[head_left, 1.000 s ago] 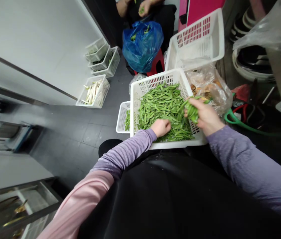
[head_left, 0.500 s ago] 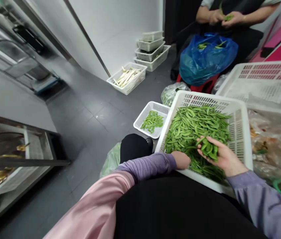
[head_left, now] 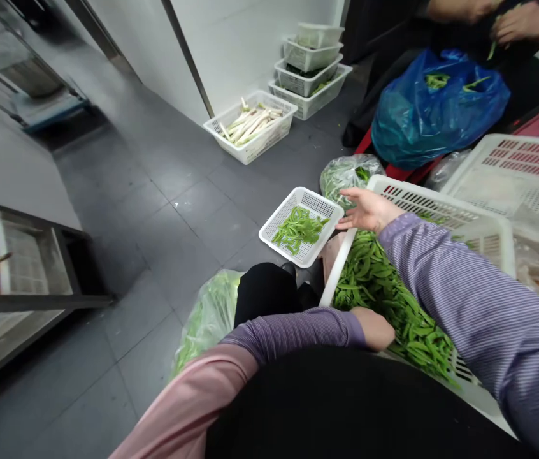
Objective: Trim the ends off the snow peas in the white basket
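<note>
My right hand [head_left: 366,210] reaches left over the rim of the large white basket [head_left: 484,226]. Its fingers are spread, and nothing shows in them. Beside the fingertips, a small white basket [head_left: 269,233] on the floor holds a little heap of green pods [head_left: 301,227]. The large basket, close to my lap, holds a thick layer of flat green pods [head_left: 374,274], partly covered by my right forearm. At the near side of that basket is my left hand [head_left: 373,328], seen from the back; its fingers are hidden, so any grip cannot be made out.
A clear bag of greens [head_left: 341,178] lies behind the small basket. Another bag [head_left: 209,309] rests by my leg. A basket of pale stalks [head_left: 250,150] and stacked baskets [head_left: 305,83] stand along the wall. A co-worker's hands [head_left: 520,24] are above a blue bag [head_left: 434,121].
My right hand has moved from above the large basket, where it held a handful of green pods, left to the small basket, and has opened. The view has shifted.
</note>
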Motion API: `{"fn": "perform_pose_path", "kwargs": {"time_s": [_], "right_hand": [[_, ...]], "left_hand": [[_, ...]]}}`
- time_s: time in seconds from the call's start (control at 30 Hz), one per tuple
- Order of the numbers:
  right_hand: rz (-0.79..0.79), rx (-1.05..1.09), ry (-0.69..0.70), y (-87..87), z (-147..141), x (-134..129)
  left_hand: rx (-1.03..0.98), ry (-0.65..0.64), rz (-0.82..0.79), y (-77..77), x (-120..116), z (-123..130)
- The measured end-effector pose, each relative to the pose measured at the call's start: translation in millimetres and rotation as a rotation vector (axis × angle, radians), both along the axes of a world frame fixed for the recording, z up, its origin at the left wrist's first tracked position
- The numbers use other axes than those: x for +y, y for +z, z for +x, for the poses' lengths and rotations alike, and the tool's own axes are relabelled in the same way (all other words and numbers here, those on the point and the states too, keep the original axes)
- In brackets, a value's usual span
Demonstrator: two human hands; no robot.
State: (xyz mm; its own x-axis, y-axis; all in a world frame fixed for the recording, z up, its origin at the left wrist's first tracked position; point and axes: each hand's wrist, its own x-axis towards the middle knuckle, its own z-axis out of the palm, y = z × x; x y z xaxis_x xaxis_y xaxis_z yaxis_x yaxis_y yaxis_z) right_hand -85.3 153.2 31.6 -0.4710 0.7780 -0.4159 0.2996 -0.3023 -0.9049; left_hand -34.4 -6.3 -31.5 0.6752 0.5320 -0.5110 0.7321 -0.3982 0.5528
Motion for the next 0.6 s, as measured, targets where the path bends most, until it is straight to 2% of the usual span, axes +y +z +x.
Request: {"fn": "perform_pose_path", "kwargs": {"time_s": [0.1,0.2,0.3,0.33,0.4,0.5,0.6], "right_hand": [[-0.172,0.035,-0.092,22.0,39.2,-22.6],[-0.078,0.072,-0.131,29.6,113.9,-55.4],[-0.024,-0.055,-0.316,6.5,201.7,-94.8],[-0.035,-0.102,-0.424,-6.5,227.6,-107.8],[-0.080,-0.115,-0.543,-34.1,267.1,-129.2],[-0.078,-0.110,-0.586,-63.2,291.9,-144.5],[0.084,-0.172,-0.489,-68.0,291.8,-141.7]], "left_hand": [[0.008,0.040,0.095,-3.8,1.0,-11.1],[0.072,0.141,0.193,-13.8,10.1,-19.7],[0.054,0.169,0.239,-29.4,27.5,-10.0],[0.043,0.133,0.234,-34.6,31.9,-1.5],[0.060,0.010,0.242,-44.2,36.1,21.7],[0.191,-0.175,0.309,-55.6,33.4,60.5],[0.295,-0.232,0.355,-60.9,29.8,84.8]]}}
